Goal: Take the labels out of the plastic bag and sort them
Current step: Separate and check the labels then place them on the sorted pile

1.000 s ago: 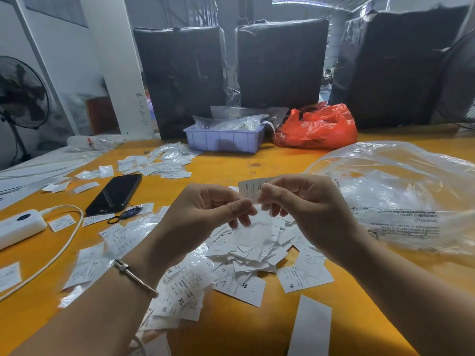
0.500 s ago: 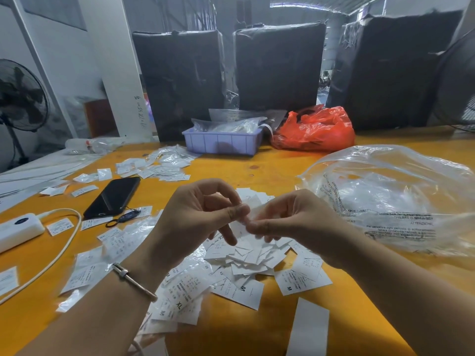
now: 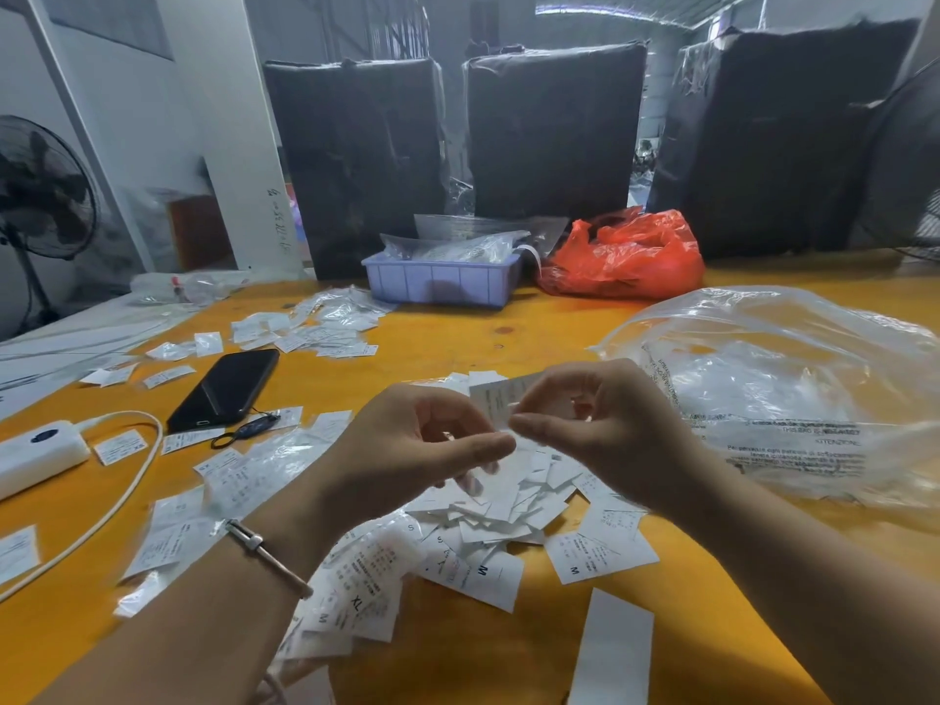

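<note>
Over the yellow desk I see both hands pinching one label, left hand and right hand lifting it, probably to read its size.

The scene is seen through a single wide-angle view, worn on the person's head and aimed forward and down across the desk. The near edge of the desk is cut off by the bottom of the frame, where both forearms enter. The left hand and right hand are held close beneath the lens, near the middle of the view. The far edge of the desk is reached higher up, where the black-wrapped bundles are seen standing. Straight lines are bent toward the borders.
</note>
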`<action>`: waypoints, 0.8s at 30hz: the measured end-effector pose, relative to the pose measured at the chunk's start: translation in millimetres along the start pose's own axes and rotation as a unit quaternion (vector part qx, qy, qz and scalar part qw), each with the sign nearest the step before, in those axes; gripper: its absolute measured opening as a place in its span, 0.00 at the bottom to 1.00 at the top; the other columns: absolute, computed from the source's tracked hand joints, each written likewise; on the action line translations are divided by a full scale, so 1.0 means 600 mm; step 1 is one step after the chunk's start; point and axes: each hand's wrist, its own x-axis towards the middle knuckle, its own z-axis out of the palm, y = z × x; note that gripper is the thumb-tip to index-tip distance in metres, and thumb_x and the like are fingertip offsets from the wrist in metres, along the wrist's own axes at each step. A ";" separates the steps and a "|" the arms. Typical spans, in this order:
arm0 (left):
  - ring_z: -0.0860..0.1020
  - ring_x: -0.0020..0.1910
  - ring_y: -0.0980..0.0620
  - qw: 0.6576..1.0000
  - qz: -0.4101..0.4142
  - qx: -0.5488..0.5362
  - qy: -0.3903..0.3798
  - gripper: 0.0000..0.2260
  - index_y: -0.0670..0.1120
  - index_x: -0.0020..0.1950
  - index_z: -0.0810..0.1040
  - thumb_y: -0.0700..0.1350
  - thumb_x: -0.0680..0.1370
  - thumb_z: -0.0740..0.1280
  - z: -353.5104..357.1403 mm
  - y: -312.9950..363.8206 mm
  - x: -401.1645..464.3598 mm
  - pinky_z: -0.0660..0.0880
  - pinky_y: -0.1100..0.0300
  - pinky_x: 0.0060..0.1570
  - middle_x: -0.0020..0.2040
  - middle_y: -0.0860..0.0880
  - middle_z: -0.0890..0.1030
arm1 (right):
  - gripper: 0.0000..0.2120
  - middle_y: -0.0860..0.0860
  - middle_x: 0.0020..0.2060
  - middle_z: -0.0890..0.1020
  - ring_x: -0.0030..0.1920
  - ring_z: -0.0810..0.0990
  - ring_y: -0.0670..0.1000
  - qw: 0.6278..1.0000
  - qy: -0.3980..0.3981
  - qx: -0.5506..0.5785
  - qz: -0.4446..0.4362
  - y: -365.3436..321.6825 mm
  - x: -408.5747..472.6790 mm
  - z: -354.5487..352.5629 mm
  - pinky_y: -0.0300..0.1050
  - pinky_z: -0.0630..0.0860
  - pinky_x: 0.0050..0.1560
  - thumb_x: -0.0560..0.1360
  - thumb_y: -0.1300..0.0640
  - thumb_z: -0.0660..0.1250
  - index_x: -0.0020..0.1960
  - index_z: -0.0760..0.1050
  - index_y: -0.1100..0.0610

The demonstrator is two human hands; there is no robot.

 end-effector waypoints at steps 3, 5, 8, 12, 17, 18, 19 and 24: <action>0.85 0.35 0.49 1.000 -0.010 0.001 -0.001 0.09 0.42 0.44 0.85 0.47 0.71 0.74 -0.002 0.000 0.001 0.76 0.65 0.32 0.37 0.46 0.86 | 0.02 0.45 0.34 0.82 0.35 0.79 0.41 0.999 -0.001 -0.027 -0.025 -0.005 -0.002 0.005 0.37 0.75 0.38 0.71 0.58 0.74 0.42 0.84 0.57; 0.85 0.35 0.49 1.000 -0.022 0.004 -0.013 0.04 0.40 0.45 0.85 0.41 0.73 0.74 -0.003 -0.002 0.000 0.77 0.65 0.33 0.37 0.45 0.86 | 0.02 0.46 0.35 0.83 0.36 0.80 0.41 0.999 0.017 -0.024 -0.043 -0.006 -0.002 0.004 0.34 0.74 0.38 0.70 0.58 0.75 0.42 0.84 0.57; 0.86 0.38 0.48 0.999 -0.032 -0.009 -0.016 0.01 0.39 0.45 0.83 0.37 0.74 0.73 -0.005 -0.002 -0.001 0.78 0.64 0.35 0.39 0.45 0.86 | 0.02 0.45 0.35 0.83 0.36 0.80 0.41 0.998 0.038 -0.003 -0.045 -0.006 -0.001 0.000 0.32 0.74 0.38 0.70 0.59 0.75 0.41 0.84 0.57; 0.86 0.38 0.46 0.999 -0.034 -0.036 -0.020 0.07 0.40 0.45 0.83 0.43 0.73 0.73 0.000 0.000 0.001 0.79 0.63 0.34 0.39 0.44 0.86 | 0.02 0.45 0.35 0.83 0.36 0.80 0.41 0.999 0.022 -0.012 -0.036 -0.007 0.000 0.001 0.32 0.74 0.38 0.71 0.60 0.74 0.41 0.84 0.58; 0.85 0.36 0.46 0.998 -0.013 -0.058 0.009 0.10 0.38 0.45 0.84 0.45 0.71 0.72 0.002 -0.003 0.000 0.79 0.62 0.33 0.38 0.43 0.86 | 0.07 0.51 0.35 0.84 0.38 0.82 0.53 0.993 0.084 0.078 -0.016 -0.010 0.003 -0.006 0.49 0.79 0.42 0.72 0.67 0.69 0.42 0.82 0.57; 0.85 0.37 0.47 0.998 -0.006 -0.058 0.022 0.11 0.38 0.46 0.83 0.46 0.70 0.72 0.001 -0.003 0.000 0.79 0.62 0.33 0.39 0.44 0.86 | 0.10 0.54 0.35 0.84 0.38 0.81 0.53 0.988 0.107 0.106 -0.008 -0.010 0.004 -0.010 0.47 0.79 0.42 0.73 0.70 0.67 0.42 0.82 0.58; 0.85 0.38 0.47 0.998 0.001 -0.057 0.035 0.12 0.39 0.46 0.83 0.46 0.69 0.73 -0.001 -0.003 0.000 0.79 0.62 0.34 0.39 0.44 0.86 | 0.12 0.55 0.36 0.83 0.38 0.81 0.52 0.983 0.129 0.132 -0.003 -0.010 0.006 -0.013 0.44 0.78 0.41 0.73 0.72 0.65 0.44 0.82 0.58; 0.85 0.38 0.47 0.996 0.027 -0.044 0.072 0.11 0.39 0.45 0.84 0.46 0.69 0.74 -0.003 -0.003 -0.002 0.80 0.58 0.37 0.39 0.45 0.86 | 0.17 0.48 0.42 0.80 0.41 0.80 0.45 0.979 0.186 0.076 -0.029 -0.020 0.000 -0.020 0.40 0.80 0.40 0.76 0.68 0.62 0.59 0.76 0.52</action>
